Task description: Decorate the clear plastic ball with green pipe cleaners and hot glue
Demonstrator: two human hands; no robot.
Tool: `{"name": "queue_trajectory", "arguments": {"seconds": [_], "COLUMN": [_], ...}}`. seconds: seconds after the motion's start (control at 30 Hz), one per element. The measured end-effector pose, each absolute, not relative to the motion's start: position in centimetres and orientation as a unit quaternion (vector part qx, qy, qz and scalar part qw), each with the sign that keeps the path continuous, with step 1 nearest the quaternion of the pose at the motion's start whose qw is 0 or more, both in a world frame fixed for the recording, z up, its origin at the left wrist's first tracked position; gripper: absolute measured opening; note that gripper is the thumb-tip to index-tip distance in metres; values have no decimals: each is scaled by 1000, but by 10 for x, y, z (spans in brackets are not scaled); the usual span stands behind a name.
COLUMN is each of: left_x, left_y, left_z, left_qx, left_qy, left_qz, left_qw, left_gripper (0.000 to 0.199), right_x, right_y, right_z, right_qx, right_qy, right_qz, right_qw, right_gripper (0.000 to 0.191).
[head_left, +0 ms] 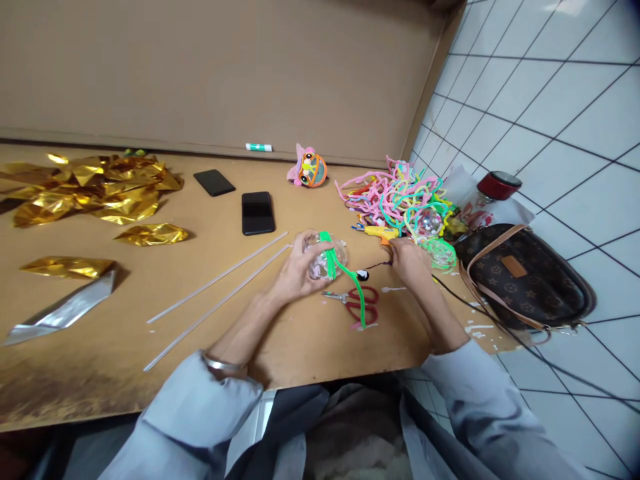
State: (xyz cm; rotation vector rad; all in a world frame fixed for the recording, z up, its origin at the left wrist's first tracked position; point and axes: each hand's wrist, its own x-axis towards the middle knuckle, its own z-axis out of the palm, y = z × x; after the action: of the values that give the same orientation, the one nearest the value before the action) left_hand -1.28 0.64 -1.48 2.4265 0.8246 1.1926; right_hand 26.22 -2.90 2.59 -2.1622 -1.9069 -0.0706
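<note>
My left hand [294, 272] is wrapped round a clear plastic ball [341, 252] just above the table. A bright green pipe cleaner [361, 300] crosses the ball, and its loose end trails down over the red-handled scissors [369, 315]. My right hand [411, 264] closes on the handle of a yellow hot glue gun [381, 232], whose blue nozzle points left toward the ball. Its fingers are partly hidden behind the hand. Between the hands lies a small black-and-white piece [363, 275], too small to name.
Tangled colourful pipe cleaners [390, 200] lie behind the glue gun. A brown handbag [525, 280] and a red-lidded jar [500, 185] stand right. Two glue sticks [215, 308], two phones [259, 213], gold foil [100, 190] and a decorated ball [313, 170] are also on the table.
</note>
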Motion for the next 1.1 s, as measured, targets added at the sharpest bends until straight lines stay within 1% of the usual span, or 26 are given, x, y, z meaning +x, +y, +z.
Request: {"name": "queue_trajectory", "arguments": {"seconds": [0.1,0.23,0.3,0.37,0.43,0.57,0.63,0.83,1.1], "left_x": [-13,-15,-15,-16,-16,-14,-13,-13,-13], "left_y": [7,7,7,7,6,6,7,7,4], "left_z": [-15,-14,-15,-16,-17,-21,-22,-23,-19], "left_qx": [849,852,852,851,852,857,857,851,846], "left_qy": [281,269,269,271,267,251,243,236,258], "left_qz": [420,421,421,424,425,421,425,435,423], "left_qw": [153,155,154,152,151,157,160,180,197], "left_gripper": [59,60,62,61,61,63,64,64,63], "right_x": [247,225,213,201,192,185,186,187,183], "right_y": [-33,-16,-4,6,11,8,6,-1,-13], "right_z": [38,41,34,24,13,-2,-3,5,11], "right_qx": [-711,-594,-548,-517,-488,-448,-448,-438,-411], "right_qy": [-668,-709,-705,-702,-713,-729,-723,-727,-722], "right_qz": [-21,112,169,192,207,254,259,252,253], "right_qw": [219,364,417,450,460,451,458,464,497], "right_gripper": [36,35,36,38,45,65,69,62,55]}}
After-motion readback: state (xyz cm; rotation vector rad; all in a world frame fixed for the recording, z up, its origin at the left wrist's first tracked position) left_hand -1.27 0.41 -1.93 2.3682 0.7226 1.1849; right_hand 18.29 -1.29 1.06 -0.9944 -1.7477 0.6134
